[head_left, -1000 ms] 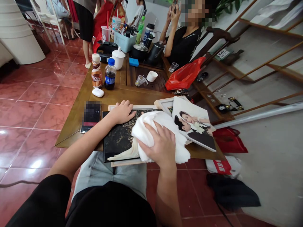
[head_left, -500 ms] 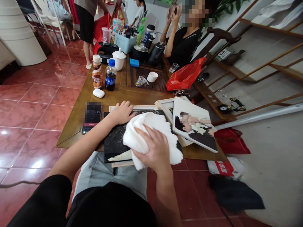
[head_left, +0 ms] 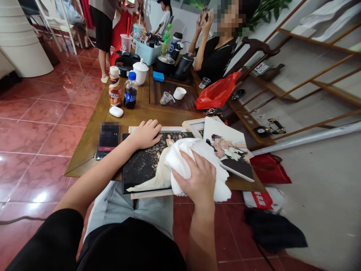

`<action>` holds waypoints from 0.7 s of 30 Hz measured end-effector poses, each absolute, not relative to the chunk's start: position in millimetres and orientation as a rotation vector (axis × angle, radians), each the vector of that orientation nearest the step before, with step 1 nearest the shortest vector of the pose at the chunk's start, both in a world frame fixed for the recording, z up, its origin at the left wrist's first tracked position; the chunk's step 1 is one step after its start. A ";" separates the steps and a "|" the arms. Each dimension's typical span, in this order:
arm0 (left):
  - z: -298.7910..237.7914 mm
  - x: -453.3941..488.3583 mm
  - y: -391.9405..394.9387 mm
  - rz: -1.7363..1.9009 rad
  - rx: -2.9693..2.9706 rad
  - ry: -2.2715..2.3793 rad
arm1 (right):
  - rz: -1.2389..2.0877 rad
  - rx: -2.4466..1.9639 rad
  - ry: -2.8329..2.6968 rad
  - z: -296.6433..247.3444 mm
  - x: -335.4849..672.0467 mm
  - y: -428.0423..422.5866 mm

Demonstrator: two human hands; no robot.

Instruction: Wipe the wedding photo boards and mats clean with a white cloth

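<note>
A dark photo panel (head_left: 143, 165), printed with figures and a long pale gown, lies in front of me at the table's near edge. My left hand (head_left: 146, 133) rests flat on its upper left edge, fingers stretched out. Bunched under my right hand (head_left: 197, 175) is a white cloth (head_left: 183, 154), pressed on the panel's right side with part of it hanging past the near edge. The cloth hides that side of the print. Pale wooden frame edges show beneath the panel. To the right, a second photo panel (head_left: 229, 150) lies tilted over another wooden frame (head_left: 193, 124).
On the wooden table (head_left: 84, 150) are a phone (head_left: 107, 141), a white case (head_left: 116, 111), a coffee bottle (head_left: 114, 88), a cola bottle (head_left: 130, 92), a lidded white cup (head_left: 140, 71) and a red plastic bag (head_left: 217, 92). Across the table sits a person (head_left: 216, 56) with raised hands.
My right hand has slid the white cloth to the right across the panel, uncovering the printed figures and gown. My left hand stays on the panel's upper edge.
</note>
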State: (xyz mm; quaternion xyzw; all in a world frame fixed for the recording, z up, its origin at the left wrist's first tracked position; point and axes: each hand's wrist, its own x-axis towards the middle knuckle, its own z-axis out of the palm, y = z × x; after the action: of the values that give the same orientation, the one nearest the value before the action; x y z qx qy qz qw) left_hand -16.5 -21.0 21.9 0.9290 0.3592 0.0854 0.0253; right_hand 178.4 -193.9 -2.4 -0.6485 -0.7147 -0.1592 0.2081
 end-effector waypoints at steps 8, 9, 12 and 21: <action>20.5 -16.1 -18.1 0.214 2.813 1.050 | -0.275 -1.612 -2.173 8.5 148.2 -197.5; 20.5 -16.2 -18.0 0.214 2.805 1.054 | -0.255 -1.591 -2.192 9.0 143.3 -198.0; 20.2 -16.6 -18.0 0.219 2.786 1.061 | -0.200 -1.563 -2.215 9.3 131.7 -199.6; 23.8 -17.6 -20.7 0.185 2.789 1.117 | -0.222 -1.577 -2.142 6.5 135.5 -200.8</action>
State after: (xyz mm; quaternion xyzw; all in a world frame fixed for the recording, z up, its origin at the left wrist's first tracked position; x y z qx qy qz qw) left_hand -17.6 -20.7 23.8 0.9246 0.3702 0.0613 0.0656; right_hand 135.5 -200.8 6.5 -0.5744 -0.7802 -0.0809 0.2343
